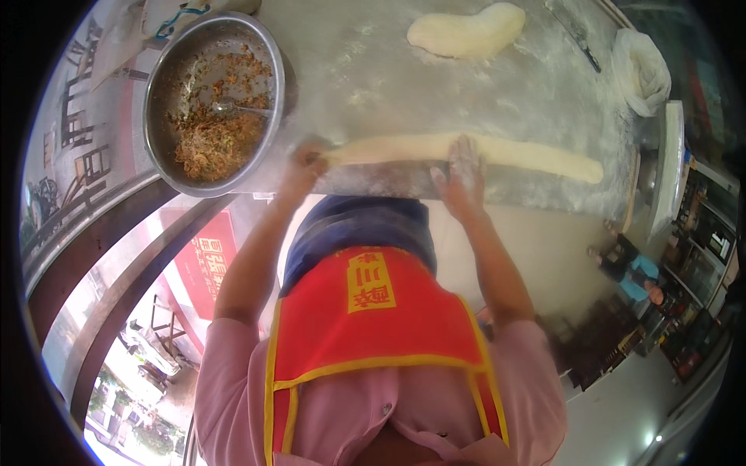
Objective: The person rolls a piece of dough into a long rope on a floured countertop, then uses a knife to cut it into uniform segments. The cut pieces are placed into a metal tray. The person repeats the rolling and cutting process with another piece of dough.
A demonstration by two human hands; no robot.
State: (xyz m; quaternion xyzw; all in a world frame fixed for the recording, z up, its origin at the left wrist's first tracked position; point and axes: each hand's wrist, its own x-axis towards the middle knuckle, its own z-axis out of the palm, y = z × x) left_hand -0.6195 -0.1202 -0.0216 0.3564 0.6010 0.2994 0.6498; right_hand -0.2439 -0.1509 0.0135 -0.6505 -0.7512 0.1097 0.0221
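Note:
A long, pale dough rope (530, 157) lies across the floured worktop, close to its near edge. My right hand (465, 172), dusted with flour, lies flat over the rope's middle, its thumb apart from the fingers. At the rope's tapered left end is my left hand (308, 162), blurred by motion. Its fingers are curled around that end, and the exact grip is hard to make out. Left of this hand stands a large metal bowl (278, 70) holding a chopped orange-brown filling (215, 145). A spoon (247, 109) rests in the filling.
A thick dough piece (466, 32) sits toward the far side of the worktop (349, 93). Farther right are a knife (574, 36) and a white plastic bag (644, 73). A person in blue (635, 274) is in the background at right.

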